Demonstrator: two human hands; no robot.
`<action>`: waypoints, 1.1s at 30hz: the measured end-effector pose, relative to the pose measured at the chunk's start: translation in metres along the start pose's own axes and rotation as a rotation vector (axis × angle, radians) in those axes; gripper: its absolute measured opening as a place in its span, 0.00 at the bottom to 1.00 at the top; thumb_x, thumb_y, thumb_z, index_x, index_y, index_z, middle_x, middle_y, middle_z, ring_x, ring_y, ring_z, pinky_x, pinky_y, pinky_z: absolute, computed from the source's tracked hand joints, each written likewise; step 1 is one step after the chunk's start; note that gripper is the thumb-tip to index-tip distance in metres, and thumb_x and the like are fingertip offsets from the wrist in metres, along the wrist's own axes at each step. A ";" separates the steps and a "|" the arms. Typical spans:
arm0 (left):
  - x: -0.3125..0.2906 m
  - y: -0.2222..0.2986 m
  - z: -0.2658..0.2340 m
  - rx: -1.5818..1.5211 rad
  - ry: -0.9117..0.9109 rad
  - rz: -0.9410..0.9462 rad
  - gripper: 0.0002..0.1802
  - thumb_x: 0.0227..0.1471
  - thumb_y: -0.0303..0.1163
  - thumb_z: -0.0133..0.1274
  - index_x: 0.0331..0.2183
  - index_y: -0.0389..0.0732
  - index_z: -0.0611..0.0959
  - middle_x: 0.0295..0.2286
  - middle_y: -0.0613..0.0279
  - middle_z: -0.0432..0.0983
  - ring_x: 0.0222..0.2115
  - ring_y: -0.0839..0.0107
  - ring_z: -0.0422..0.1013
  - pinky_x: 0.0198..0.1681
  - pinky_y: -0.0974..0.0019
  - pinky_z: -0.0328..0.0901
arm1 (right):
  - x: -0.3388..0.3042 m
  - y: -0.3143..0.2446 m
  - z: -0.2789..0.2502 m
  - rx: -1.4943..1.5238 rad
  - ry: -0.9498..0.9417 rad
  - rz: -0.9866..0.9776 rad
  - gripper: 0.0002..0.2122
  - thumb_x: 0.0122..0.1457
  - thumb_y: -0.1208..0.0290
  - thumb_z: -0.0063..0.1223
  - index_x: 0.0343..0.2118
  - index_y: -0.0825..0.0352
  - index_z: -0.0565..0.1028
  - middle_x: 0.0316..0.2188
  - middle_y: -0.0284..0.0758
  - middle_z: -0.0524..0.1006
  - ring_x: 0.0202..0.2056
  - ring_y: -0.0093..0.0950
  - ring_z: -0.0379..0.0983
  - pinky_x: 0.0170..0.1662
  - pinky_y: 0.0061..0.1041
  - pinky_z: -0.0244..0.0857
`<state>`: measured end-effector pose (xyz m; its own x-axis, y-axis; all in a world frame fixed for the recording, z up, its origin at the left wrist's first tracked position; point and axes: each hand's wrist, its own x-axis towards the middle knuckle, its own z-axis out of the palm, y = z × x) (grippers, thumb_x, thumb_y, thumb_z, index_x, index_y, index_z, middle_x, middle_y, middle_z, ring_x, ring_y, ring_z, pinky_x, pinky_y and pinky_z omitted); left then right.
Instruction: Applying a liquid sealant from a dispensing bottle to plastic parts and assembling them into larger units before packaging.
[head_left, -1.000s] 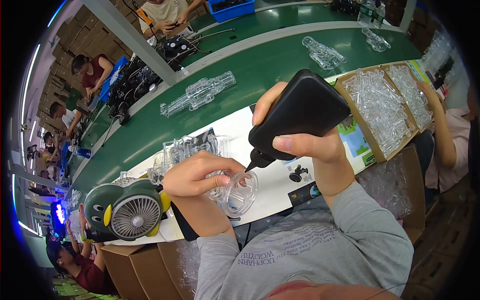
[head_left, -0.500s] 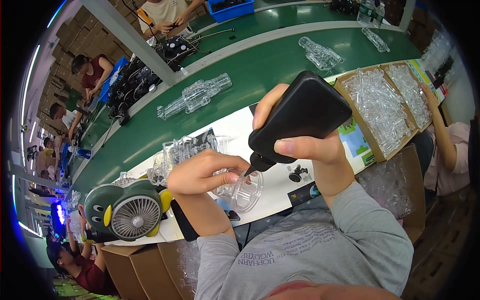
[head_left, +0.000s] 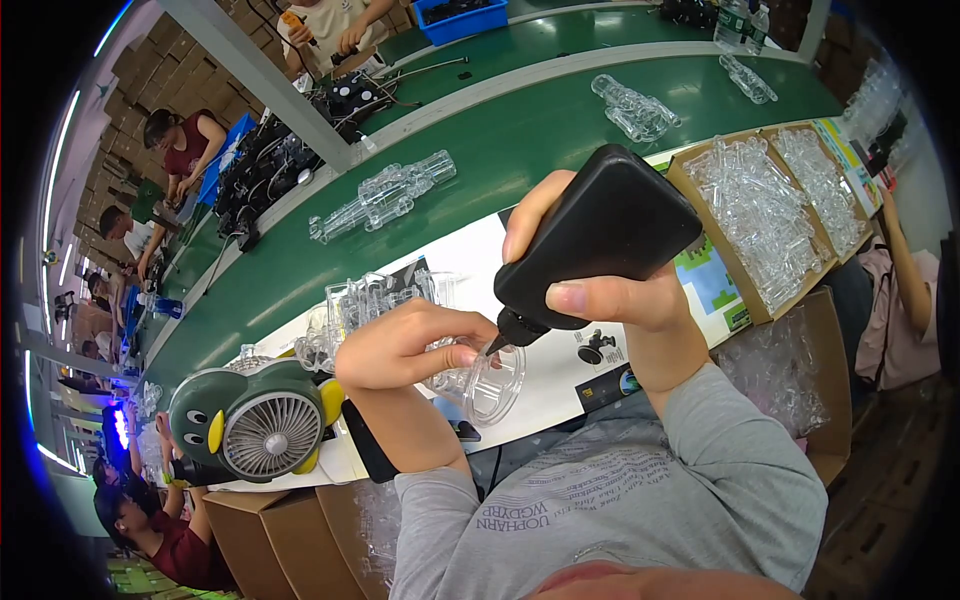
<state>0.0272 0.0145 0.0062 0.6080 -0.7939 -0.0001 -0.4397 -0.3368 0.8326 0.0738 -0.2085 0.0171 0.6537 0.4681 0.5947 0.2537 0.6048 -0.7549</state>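
My right hand [head_left: 640, 300] is wrapped round a black squeeze bottle [head_left: 605, 235], which is tilted with its narrow nozzle pointing down and left. The nozzle tip meets the rim area of a clear plastic part [head_left: 497, 390] with a round, flanged end. My left hand [head_left: 405, 345] grips that part, thumb and fingers closed on it close to the nozzle. The fingers hide some of the part, and whether anything comes out of the nozzle cannot be made out.
Behind my left hand stand several clear plastic pieces [head_left: 375, 300]. A green penguin-shaped fan [head_left: 250, 420] is at left. Cardboard boxes of clear parts [head_left: 750, 215] stand right. Clear assemblies [head_left: 385, 195] lie on the green belt [head_left: 520, 140]. Other people work beyond and beside me.
The clear assemblies on the green belt have shifted slightly left. A person at right has drawn a hand back from the boxes. My hands and the bottle have barely moved.
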 end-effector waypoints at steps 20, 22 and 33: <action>-0.042 -0.010 0.016 -0.303 0.737 0.158 0.21 0.50 0.39 0.47 0.36 0.27 0.74 0.29 0.50 0.75 0.29 0.64 0.72 0.34 0.67 0.66 | 0.022 0.027 -0.020 -0.156 0.315 -0.085 0.18 0.46 0.77 0.55 0.42 0.68 0.68 0.35 0.33 0.70 0.34 0.18 0.68 0.36 0.17 0.65; -0.051 -0.008 0.016 -0.305 0.984 0.212 0.23 0.49 0.41 0.49 0.37 0.27 0.74 0.29 0.50 0.75 0.28 0.64 0.72 0.34 0.67 0.66 | 0.034 0.068 -0.042 -0.494 0.246 -0.209 0.17 0.47 0.75 0.57 0.42 0.63 0.69 0.33 0.30 0.70 0.33 0.19 0.67 0.36 0.17 0.64; -0.058 -0.020 0.005 -0.198 1.289 0.221 0.24 0.51 0.40 0.49 0.40 0.27 0.72 0.34 0.55 0.74 0.33 0.68 0.71 0.38 0.67 0.65 | -0.001 0.179 -0.104 -1.496 -0.468 0.054 0.17 0.43 0.77 0.52 0.37 0.50 0.73 0.33 0.31 0.64 0.40 0.30 0.66 0.38 0.29 0.66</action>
<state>-0.0029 0.0645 -0.0129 0.7738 0.2622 0.5767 -0.5735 -0.0966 0.8135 0.1929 -0.1682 -0.1475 0.4857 0.7899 0.3744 0.8739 -0.4486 -0.1873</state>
